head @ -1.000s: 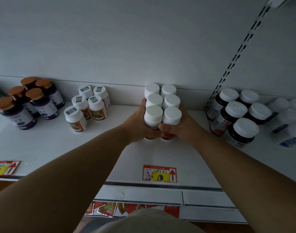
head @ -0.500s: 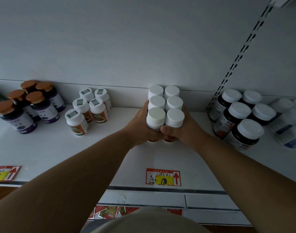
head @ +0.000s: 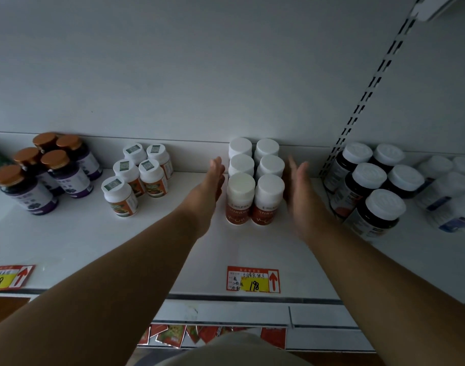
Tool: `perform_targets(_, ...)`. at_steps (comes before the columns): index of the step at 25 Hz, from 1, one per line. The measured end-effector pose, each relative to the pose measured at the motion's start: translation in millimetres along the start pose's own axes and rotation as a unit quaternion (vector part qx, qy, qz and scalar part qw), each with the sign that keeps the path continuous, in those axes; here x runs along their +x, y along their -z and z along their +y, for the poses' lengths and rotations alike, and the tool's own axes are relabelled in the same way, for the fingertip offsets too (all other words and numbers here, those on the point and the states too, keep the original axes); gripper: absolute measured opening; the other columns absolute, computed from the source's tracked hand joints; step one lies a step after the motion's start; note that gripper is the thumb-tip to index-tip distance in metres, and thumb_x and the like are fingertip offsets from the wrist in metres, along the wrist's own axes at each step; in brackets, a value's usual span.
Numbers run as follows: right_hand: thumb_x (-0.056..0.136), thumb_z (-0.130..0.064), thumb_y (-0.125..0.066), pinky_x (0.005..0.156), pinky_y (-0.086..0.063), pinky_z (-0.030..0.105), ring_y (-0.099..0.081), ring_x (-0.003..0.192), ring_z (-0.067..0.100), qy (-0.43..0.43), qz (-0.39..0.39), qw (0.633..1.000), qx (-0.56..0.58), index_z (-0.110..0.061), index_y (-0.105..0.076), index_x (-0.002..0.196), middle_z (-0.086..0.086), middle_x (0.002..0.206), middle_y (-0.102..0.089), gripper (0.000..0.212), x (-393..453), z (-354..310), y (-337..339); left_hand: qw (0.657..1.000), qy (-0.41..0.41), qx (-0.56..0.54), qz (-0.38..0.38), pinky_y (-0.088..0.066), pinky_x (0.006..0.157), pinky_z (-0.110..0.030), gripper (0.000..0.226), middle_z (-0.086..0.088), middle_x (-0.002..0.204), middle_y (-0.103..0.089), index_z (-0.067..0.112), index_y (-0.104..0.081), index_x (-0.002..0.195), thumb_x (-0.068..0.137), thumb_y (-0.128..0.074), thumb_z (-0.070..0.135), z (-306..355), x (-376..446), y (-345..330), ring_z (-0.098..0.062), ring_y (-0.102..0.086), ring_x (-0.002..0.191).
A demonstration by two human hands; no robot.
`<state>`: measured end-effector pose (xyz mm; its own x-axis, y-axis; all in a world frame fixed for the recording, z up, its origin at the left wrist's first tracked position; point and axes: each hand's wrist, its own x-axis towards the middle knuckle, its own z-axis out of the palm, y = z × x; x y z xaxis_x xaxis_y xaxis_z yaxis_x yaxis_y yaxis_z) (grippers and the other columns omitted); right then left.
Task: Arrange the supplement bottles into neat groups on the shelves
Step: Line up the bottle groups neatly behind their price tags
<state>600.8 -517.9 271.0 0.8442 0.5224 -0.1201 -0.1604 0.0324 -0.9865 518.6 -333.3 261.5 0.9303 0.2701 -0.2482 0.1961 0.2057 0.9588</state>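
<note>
Several white-capped bottles with red labels (head: pixel 255 186) stand in two tight rows running back to the wall on the white shelf (head: pixel 136 241). My left hand (head: pixel 213 178) lies flat with straight fingers just left of the block, a small gap between them. My right hand (head: pixel 300 191) is held flat with straight fingers just right of the block, close to the front right bottle. Neither hand holds anything.
Left of the block stand several small white bottles with orange labels (head: pixel 136 178), then brown-capped purple bottles (head: pixel 44 173). Dark bottles with white caps (head: pixel 368 186) stand to the right beyond a slotted upright (head: pixel 358 109). A red price tag (head: pixel 253 279) sits at the shelf's front edge.
Both hands let go of the front two red-label bottles and opened out flat to either side of the block. The bottles stayed in place.
</note>
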Motion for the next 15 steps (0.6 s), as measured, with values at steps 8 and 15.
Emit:
perform_targets(8,0.098,-0.065,-0.015,0.104,-0.045,0.042,-0.061,0.120,0.026,-0.083,0.009,0.968,0.238,-0.016,-0.058,0.130,0.010,0.128,-0.066,0.072,9.1,-6.8,-27.5,0.986,0.009,-0.162,0.025,-0.044,0.104,-0.041,0.050,0.003,0.116,-0.071,0.029,-0.066,0.116,0.086,-0.047,0.065,3.6,11.8,-35.4,-0.017,-0.067,0.108)
perform_targets(15,0.096,-0.069,-0.021,0.113,-0.036,0.049,-0.059,0.123,0.029,-0.085,0.012,0.967,0.241,-0.016,-0.055,0.135,0.011,0.131,-0.064,0.075,21.5,2.2,-27.5,0.983,0.006,-0.182,0.037,-0.045,0.104,-0.043,0.043,0.002,0.112,-0.073,0.029,-0.071,0.103,0.087,-0.049,0.062,4.4,11.7,-34.3,-0.019,-0.068,0.106)
